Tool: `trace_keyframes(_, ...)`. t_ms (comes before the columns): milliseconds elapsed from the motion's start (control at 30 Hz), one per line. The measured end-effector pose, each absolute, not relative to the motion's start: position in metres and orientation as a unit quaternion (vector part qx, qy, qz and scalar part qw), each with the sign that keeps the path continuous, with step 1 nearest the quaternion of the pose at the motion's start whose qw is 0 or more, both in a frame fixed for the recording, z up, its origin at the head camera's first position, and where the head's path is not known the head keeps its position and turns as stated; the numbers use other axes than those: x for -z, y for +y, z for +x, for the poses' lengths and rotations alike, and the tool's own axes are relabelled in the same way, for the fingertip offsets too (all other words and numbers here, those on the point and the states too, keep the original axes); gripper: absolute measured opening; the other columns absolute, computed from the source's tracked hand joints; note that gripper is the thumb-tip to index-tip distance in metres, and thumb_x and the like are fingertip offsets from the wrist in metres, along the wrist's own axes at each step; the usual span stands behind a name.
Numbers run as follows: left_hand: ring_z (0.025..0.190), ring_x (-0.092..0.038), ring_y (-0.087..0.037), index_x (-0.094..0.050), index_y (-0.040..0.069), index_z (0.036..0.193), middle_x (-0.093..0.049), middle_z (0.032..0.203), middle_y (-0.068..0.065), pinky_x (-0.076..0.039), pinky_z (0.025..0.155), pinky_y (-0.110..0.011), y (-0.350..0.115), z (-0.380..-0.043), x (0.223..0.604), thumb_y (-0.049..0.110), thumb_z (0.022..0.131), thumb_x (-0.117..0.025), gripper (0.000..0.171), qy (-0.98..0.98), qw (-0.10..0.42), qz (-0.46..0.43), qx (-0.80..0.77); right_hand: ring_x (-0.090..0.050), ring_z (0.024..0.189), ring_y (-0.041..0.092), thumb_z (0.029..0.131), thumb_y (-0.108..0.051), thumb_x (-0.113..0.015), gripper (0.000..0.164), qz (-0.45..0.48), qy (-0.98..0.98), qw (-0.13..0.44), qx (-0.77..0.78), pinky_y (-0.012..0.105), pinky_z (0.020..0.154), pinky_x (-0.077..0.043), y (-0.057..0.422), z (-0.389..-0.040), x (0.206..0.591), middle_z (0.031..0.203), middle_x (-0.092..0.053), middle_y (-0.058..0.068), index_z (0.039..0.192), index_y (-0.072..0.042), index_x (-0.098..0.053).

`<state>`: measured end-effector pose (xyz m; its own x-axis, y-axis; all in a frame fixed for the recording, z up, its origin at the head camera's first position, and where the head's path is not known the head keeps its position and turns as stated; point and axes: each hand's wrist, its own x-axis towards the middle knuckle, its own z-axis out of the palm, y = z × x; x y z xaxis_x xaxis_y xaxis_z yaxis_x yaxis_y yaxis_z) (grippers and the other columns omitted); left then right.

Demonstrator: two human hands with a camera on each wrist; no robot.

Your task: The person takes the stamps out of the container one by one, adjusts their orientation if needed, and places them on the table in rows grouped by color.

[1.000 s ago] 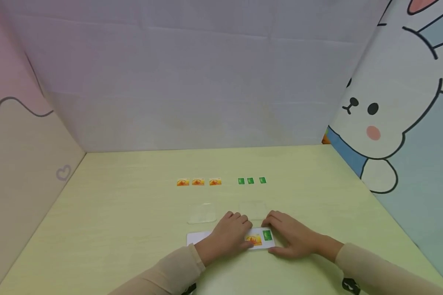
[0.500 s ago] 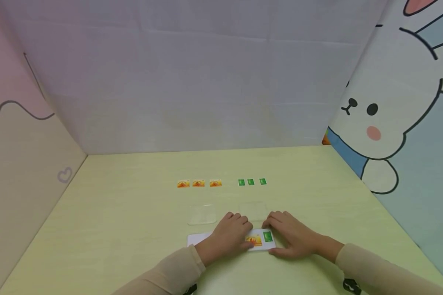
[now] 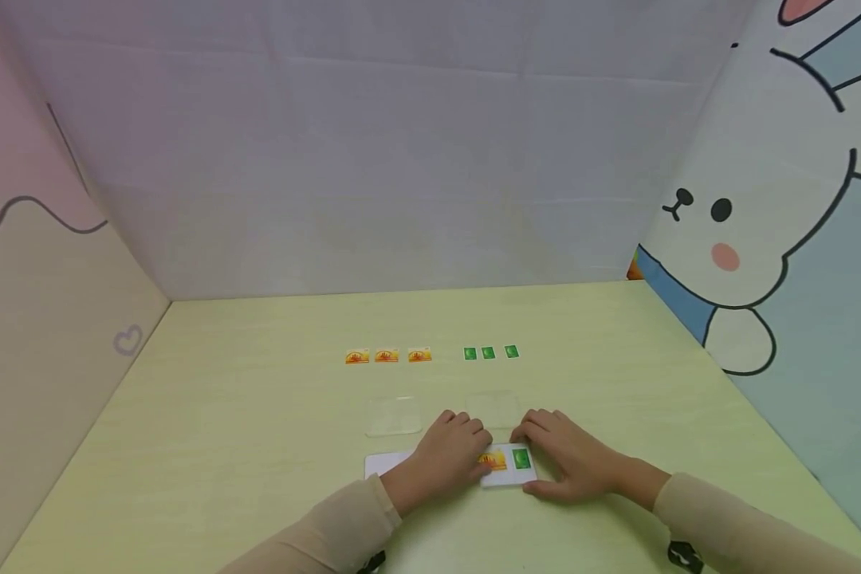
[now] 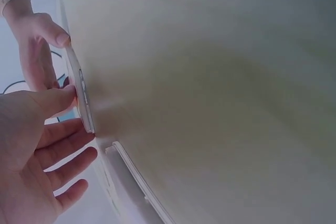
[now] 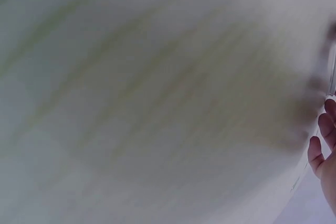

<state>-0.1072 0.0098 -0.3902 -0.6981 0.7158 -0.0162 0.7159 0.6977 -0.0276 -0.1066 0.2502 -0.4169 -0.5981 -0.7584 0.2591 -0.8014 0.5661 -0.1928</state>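
Note:
A white card (image 3: 508, 478) carries an orange picture sticker (image 3: 496, 459) beside a green sticker (image 3: 521, 458). My left hand (image 3: 442, 456) grips the card's left end, its thumb covering part of the orange sticker. At the right end, my right hand (image 3: 568, 462) holds the edge between thumb and fingers. Seen edge-on in the left wrist view, the card (image 4: 81, 90) has visible thickness. Another white card (image 3: 383, 464) lies left of it, partly behind my left hand and forearm. The right wrist view catches only some fingertips (image 5: 325, 124) at its right edge.
Beyond the hands, two clear thin squares, a left one (image 3: 394, 417) and a right one (image 3: 493, 409), lie on the pale table (image 3: 244, 414). Farther back are a row of orange pieces (image 3: 387, 355) and a row of green ones (image 3: 488, 352). Printed cloth walls surround the table.
The orange sticker now sits slightly higher, nearer the card's far edge, with more white showing below it. Both hands have stayed almost still.

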Motion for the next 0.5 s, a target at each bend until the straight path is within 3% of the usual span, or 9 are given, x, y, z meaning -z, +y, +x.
trace_keyframes(500,0.095,-0.057,-0.009,-0.067,0.024,0.106,-0.066,0.102,0.01,-0.041,0.086,-0.025,0.0111,-0.1045,0.3846,0.04,0.089,-0.065,0.024,0.926,0.0,0.376,0.03,-0.046,0.1,0.001,0.084,-0.052,-0.065,0.046,0.427,-0.89,0.051,-0.151,0.03,0.086,-0.043,0.2488,-0.1047,0.4146,0.109,-0.053,-0.013,0.116,-0.02,-0.055)
